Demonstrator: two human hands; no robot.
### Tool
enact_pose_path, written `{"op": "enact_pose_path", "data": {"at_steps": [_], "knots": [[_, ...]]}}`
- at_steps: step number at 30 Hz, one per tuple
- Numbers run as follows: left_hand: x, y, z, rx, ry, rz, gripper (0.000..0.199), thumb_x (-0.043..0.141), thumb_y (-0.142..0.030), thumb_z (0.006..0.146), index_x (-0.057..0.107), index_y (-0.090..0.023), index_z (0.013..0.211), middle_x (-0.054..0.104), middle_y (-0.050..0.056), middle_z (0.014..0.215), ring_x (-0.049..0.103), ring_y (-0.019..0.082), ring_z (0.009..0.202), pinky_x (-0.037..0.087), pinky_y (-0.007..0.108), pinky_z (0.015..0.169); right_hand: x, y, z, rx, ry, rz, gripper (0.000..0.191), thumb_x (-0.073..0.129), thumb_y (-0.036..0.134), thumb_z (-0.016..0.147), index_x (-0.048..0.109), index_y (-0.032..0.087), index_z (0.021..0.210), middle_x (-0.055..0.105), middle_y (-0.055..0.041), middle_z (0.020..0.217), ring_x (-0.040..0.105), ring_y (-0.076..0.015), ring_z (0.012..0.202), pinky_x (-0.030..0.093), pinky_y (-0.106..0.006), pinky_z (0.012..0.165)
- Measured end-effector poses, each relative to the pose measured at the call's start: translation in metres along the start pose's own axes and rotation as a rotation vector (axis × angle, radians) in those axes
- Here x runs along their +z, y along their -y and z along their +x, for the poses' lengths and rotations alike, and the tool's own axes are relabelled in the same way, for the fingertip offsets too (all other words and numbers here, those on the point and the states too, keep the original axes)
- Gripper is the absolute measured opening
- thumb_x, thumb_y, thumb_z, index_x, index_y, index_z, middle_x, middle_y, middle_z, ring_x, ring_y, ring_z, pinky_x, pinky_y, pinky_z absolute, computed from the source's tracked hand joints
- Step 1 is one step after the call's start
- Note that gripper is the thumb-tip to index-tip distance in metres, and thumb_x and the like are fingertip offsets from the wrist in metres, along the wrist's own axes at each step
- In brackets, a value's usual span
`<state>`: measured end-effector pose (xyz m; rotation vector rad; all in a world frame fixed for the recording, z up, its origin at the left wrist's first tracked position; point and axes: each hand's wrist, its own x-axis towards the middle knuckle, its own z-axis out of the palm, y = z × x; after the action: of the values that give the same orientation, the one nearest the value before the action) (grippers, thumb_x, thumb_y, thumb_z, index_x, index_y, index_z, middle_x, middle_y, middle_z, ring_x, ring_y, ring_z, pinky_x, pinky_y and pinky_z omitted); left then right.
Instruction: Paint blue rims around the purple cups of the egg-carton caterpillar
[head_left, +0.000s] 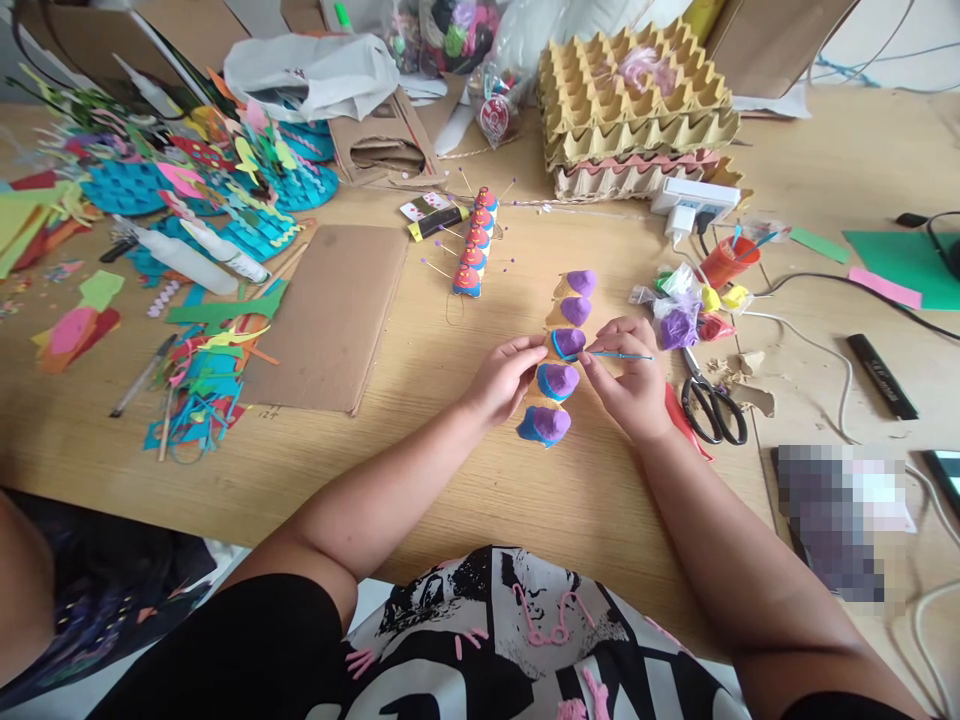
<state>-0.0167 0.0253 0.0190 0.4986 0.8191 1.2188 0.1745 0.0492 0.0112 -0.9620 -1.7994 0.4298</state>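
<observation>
The egg-carton strip point(568, 344) lay on the bench point(420, 480), its three nearer cups blue and purple, the far two purple without visible blue. The left hand point(504, 378) pinched its edge; the right hand point(628, 385) held a thin blue stick point(626, 356).

Cropped letters on shirt point(551, 640), pale lettering on black marker point(883, 377), scribble point(269, 412) on table point(420, 480), none legible
</observation>
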Motion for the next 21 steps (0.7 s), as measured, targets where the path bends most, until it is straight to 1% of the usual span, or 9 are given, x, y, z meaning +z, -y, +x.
{"op": "enact_pose_path", "data": {"at_steps": [5, 8, 10, 13, 16, 21], "knots": [[0.0017, -0.0014, -0.0001, -0.011, -0.006, -0.009, 0.009, 0.075, -0.013, 0.086, 0.083, -0.015, 0.088, 0.083, 0.004, 0.083, 0.075, 0.015, 0.074, 0.055, 0.029, 0.082, 0.0000, -0.0006, 0.0000, -0.030, -0.001, -0.013, 0.012, 0.078, 0.038, 0.097, 0.072, 0.029, 0.092, 0.069, -0.0051, 0.100, 0.067, -0.0245, 0.099, 0.056, -0.048, 0.091], [0.0021, -0.0016, 0.0008, -0.018, -0.031, -0.007, 0.008, 0.075, -0.013, 0.084, 0.082, -0.015, 0.087, 0.083, 0.004, 0.082, 0.075, 0.015, 0.075, 0.055, 0.028, 0.081, -0.0011, -0.0007, -0.0002, -0.036, 0.017, -0.010, 0.015, 0.077, 0.040, 0.097, 0.072, 0.028, 0.090, 0.069, -0.0054, 0.100, 0.068, -0.0247, 0.099, 0.056, -0.048, 0.092], [0.0018, -0.0016, 0.0014, -0.017, -0.045, -0.006, 0.006, 0.077, -0.014, 0.082, 0.081, -0.015, 0.086, 0.083, 0.003, 0.082, 0.075, 0.015, 0.076, 0.055, 0.028, 0.081, -0.0017, -0.0009, -0.0004, -0.045, 0.023, 0.011, 0.017, 0.077, 0.042, 0.097, 0.071, 0.027, 0.089, 0.068, -0.0055, 0.101, 0.068, -0.0248, 0.101, 0.057, -0.049, 0.093], [0.0011, -0.0019, 0.0018, -0.021, -0.046, 0.022, 0.006, 0.080, -0.017, 0.081, 0.081, -0.016, 0.087, 0.082, 0.003, 0.081, 0.074, 0.015, 0.075, 0.055, 0.029, 0.081, -0.0018, -0.0012, -0.0003, -0.067, 0.002, 0.064, 0.015, 0.078, 0.039, 0.096, 0.071, 0.028, 0.090, 0.066, -0.0043, 0.103, 0.067, -0.0235, 0.101, 0.057, -0.048, 0.093], [0.0007, -0.0027, 0.0016, -0.027, -0.048, 0.048, 0.008, 0.081, -0.019, 0.081, 0.082, -0.016, 0.088, 0.082, 0.003, 0.082, 0.074, 0.014, 0.073, 0.056, 0.028, 0.078, -0.0014, -0.0009, 0.0000, -0.076, -0.013, 0.080, 0.014, 0.078, 0.038, 0.097, 0.071, 0.028, 0.090, 0.064, -0.0038, 0.104, 0.066, -0.0231, 0.101, 0.057, -0.047, 0.094], [0.0009, -0.0034, 0.0003, -0.022, -0.030, 0.069, 0.013, 0.081, -0.021, 0.078, 0.084, -0.015, 0.090, 0.082, 0.003, 0.082, 0.073, 0.013, 0.072, 0.056, 0.026, 0.075, -0.0022, -0.0006, 0.0003, -0.078, 0.025, 0.047, 0.016, 0.078, 0.042, 0.097, 0.073, 0.028, 0.091, 0.064, -0.0050, 0.108, 0.067, -0.0244, 0.106, 0.057, -0.048, 0.096]]}}
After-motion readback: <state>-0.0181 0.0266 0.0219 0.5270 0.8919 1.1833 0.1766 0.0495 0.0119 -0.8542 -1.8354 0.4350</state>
